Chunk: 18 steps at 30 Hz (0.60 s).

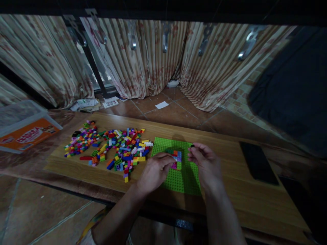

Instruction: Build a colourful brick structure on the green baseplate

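A green baseplate (pixel 178 178) lies on the wooden table (pixel 230 190) in front of me. A small cluster of coloured bricks (pixel 176 157) stands near its middle. My left hand (pixel 155 172) rests on the plate's left part, fingers curled against that cluster. Just right of the cluster, my right hand (pixel 205 165) hovers over the plate, fingertips pinched on a small dark brick (pixel 192 146). A spread of several loose coloured bricks (pixel 112 148) lies to the left of the plate.
A black phone (pixel 258 163) lies on the table at the right. An orange and white box (pixel 24 134) sits at the far left. Striped curtains (pixel 143 58) hang behind, above a tiled floor (pixel 163 112) with papers.
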{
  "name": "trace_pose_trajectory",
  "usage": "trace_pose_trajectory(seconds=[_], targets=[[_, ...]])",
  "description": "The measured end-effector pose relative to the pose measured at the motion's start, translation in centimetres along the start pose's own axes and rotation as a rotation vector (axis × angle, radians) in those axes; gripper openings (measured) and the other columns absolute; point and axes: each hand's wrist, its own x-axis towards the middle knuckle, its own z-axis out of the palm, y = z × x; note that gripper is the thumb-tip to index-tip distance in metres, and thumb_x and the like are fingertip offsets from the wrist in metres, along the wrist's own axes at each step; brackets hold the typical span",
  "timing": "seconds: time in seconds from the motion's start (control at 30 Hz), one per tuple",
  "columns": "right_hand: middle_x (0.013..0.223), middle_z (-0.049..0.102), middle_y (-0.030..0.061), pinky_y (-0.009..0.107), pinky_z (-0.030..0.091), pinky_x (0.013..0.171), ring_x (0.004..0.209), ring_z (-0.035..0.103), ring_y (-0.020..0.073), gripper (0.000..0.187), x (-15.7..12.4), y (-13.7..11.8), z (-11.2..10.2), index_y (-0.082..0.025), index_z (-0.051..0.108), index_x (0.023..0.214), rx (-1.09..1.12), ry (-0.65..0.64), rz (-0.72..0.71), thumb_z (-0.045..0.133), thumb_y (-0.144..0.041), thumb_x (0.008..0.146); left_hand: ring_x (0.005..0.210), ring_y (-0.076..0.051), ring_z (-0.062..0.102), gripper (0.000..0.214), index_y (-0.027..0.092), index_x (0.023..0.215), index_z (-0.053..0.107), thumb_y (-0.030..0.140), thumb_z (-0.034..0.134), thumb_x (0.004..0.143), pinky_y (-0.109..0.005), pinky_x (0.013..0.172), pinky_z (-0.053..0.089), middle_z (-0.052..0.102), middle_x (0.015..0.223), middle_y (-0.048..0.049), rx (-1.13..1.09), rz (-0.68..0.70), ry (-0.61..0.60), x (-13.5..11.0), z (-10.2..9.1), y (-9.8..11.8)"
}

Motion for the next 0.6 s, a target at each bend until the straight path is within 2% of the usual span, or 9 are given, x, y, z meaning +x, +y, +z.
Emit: trace_pose_trajectory(seconds=[0.3,0.47,0.6], targets=[[0.075,0.068,0.0002,0.026,0.049,0.054,0.059,0.059,0.0107,0.032,0.1,0.0,-0.4,-0.019,0.066,0.09,-0.001,0.004,-0.013,0.077,-0.036,0.064,0.084,-0.016,0.065,0.014,0.021,0.09,0.068,0.013,0.056,0.087,-0.028,0.079,0.051,0.069,0.088,-0.0026,0.0,-0.09,0.139,0.1,-2.1,-1.4],[0.076,0.068,0.0006,0.026,0.049,0.054,0.059,0.06,0.0109,0.033,0.1,-0.1,-0.4,-0.019,0.066,0.09,-0.015,0.008,-0.01,0.077,-0.036,0.064,0.091,-0.015,0.064,0.017,0.021,0.092,0.067,0.01,0.056,0.087,-0.028,0.083,0.051,0.068,0.096,-0.0031,-0.023,-0.047,0.057,0.0,-1.3,-0.5],[0.076,0.068,0.0001,0.025,0.049,0.053,0.059,0.06,0.0107,0.034,0.0,-0.2,-0.4,-0.019,0.066,0.09,-0.026,0.013,-0.007,0.077,-0.036,0.063,0.09,-0.015,0.063,0.017,0.02,0.091,0.067,0.009,0.054,0.088,-0.028,0.083,0.051,0.066,0.097,-0.0033,0.02,-0.015,0.052,-0.1,-0.4,-0.2]])
